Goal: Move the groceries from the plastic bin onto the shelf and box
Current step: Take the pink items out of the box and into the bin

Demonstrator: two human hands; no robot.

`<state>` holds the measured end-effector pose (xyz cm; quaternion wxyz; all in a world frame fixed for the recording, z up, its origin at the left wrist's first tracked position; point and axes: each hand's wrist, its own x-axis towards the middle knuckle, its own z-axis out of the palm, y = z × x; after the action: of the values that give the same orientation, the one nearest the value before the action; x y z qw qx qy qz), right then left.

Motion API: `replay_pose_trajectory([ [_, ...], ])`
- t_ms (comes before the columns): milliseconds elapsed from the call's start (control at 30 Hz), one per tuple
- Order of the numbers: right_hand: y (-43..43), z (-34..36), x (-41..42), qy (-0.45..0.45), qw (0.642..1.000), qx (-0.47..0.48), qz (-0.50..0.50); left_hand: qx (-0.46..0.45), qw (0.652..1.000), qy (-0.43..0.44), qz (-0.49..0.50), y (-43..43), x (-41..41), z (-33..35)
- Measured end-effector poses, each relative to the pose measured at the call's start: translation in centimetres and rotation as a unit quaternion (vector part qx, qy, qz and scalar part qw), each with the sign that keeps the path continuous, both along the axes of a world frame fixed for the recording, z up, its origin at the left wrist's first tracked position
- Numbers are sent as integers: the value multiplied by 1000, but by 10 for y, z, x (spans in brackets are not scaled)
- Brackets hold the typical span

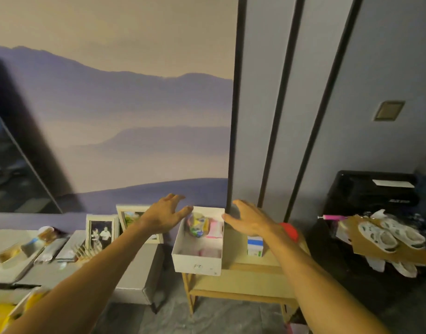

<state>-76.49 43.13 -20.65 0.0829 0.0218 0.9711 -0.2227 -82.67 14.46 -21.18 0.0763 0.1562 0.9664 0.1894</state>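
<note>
Empty, fingers apart, the left hand point(163, 216) and right hand point(249, 219) flank the box point(197, 264) at the shelf's point(241, 277) left edge, packets point(198, 225) inside; placing looks done, so next reach what may be the bin point(24, 303).

- We see a dim, warm-tinted room under soft light whose source stays out of view.
- The white box point(197, 263) is the brightest thing.
- Dark wall strips point(235, 116) lean and splay toward the right edge, a wide-angle distortion.
- Everything looks soft, and the framed photos point(101, 233) smear.
- The black container point(366, 189) sinks into shadow, faintly glossy.
</note>
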Motion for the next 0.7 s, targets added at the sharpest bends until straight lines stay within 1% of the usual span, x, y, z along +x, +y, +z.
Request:
replay_pose_trajectory([
  [100, -3, -27, -48, -15, 1000, 12, -13, -53, 998, 6, -35, 6, -52, -24],
  [233, -16, -68, -113, -40, 998, 33, -40, -62, 996, 5, -59, 14, -127, -65],
  [300, -24, -93, -143, -66, 997, 20, -40, -65, 994, -19, -81, 20, -162, -90],
  [367, -29, -127, -172, -105, 994, -2, -28, -72, 991, -67, -86, 30, -192, -123],
  [500, -37, -196, -229, -139, 990, 18, 7, -61, 984, -138, -98, 46, -238, -206],
  [567, -37, -228, -255, -168, 985, 19, 35, -52, 983, -141, -106, 52, -256, -251],
  [700, -32, -299, -286, -180, 982, 5, 53, -61, 979, -128, -149, 62, -275, -313],
])
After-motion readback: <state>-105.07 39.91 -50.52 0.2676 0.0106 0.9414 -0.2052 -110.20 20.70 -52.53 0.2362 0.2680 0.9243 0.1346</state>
